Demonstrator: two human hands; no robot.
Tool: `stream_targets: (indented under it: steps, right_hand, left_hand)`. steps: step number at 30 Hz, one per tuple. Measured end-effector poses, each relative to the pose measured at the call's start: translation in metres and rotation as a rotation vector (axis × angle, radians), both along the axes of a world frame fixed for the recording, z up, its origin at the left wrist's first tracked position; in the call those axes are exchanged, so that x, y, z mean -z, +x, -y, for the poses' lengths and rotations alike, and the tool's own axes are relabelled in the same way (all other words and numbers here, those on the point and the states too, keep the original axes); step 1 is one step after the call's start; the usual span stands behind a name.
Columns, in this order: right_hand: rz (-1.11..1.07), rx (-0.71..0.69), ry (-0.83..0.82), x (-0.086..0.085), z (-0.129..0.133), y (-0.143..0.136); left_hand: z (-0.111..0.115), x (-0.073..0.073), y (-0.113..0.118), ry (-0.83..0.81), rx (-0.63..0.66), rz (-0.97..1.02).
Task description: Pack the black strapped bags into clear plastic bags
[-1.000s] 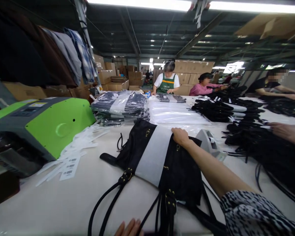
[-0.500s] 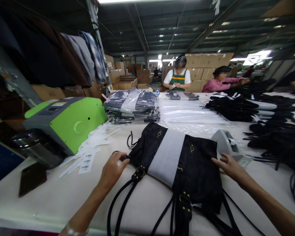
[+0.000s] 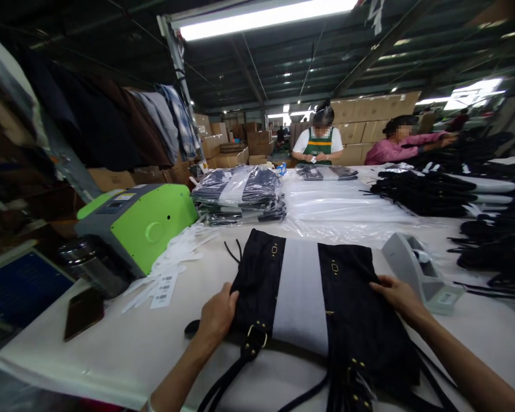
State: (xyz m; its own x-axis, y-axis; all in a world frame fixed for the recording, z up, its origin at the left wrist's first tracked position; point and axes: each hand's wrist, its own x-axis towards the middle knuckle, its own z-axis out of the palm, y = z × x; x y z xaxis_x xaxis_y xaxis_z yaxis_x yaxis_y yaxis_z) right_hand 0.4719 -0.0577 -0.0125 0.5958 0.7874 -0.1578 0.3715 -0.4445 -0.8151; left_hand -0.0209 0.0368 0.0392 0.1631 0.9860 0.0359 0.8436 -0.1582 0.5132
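A black handbag (image 3: 352,286) with gold buckles and long straps lies in front of me, a grey-white band (image 3: 301,286) wrapped round its middle. My left hand (image 3: 218,312) grips the bag's left edge, its thumb on top and its fingers underneath. On the right edge, my right hand (image 3: 397,294) pinches the bag between thumb and fingers. The bag's front edge appears raised off the white table, and its straps (image 3: 227,380) trail toward me.
At left stand a green and grey machine (image 3: 154,223), printed labels (image 3: 163,289), a flask (image 3: 90,263) and a phone (image 3: 83,312). Bagged goods (image 3: 240,191) are stacked behind. A grey tape dispenser (image 3: 420,272) and black bags (image 3: 433,191) sit at right. Two co-workers (image 3: 320,140) work across the table.
My left hand has closed on the bag's left edge, and my right hand has taken hold of the right edge. The bag has turned straighter toward me. The camera view has shifted.
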Motion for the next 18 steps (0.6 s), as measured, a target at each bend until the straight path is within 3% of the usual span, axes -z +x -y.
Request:
stream_targets:
  steps: [2,4,8,10,14,18]
  right_hand:
    - [0.042,-0.05,-0.045,-0.001,-0.007,0.003]
    - [0.083,-0.075,-0.083,-0.004,-0.011,0.005]
    - [0.287,0.037,-0.064,-0.018,-0.014,0.001]
    - [0.388,0.088,-0.036,-0.028,-0.015,-0.006]
    - [0.374,0.07,-0.068,-0.035,-0.02,-0.017]
    - [0.278,0.101,-0.071,-0.016,-0.023,-0.009]
  left_hand:
    - [0.011,0.0,-0.008,-0.059,-0.002,-0.041]
    - [0.01,-0.008,-0.01,-0.07,0.03,-0.027]
    - [-0.026,-0.034,0.012,-0.041,0.003,0.007]
    - [-0.051,-0.037,0.032,-0.044,-0.022,0.019]
    - [-0.085,-0.017,0.066,-0.117,-0.06,0.087]
    - [-0.098,0.006,0.065,-0.21,0.004,0.315]
